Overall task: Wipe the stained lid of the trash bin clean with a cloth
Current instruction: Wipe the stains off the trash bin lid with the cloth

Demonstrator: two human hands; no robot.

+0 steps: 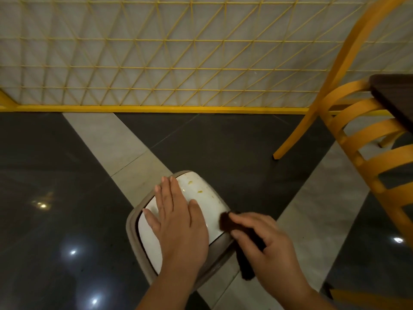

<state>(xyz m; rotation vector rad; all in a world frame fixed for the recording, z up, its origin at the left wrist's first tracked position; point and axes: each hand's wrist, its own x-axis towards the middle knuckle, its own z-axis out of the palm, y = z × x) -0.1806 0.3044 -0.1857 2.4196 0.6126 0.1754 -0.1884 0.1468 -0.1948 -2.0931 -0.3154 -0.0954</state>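
A small trash bin with a beige rim (131, 229) and a white lid (201, 186) stands on the floor below me. Yellow stains (199, 191) mark the far part of the lid. My left hand (176, 220) lies flat on the lid with straight fingers, covering its middle. My right hand (266, 240) grips a dark brown cloth (225, 222) at the lid's right edge. One end of the cloth touches the lid and the other hangs down beside the bin.
A yellow wooden chair (362, 139) and a dark tabletop (395, 97) stand at the right. A yellow lattice fence (156, 63) runs across the back. The floor is glossy dark tile with pale strips (107, 139).
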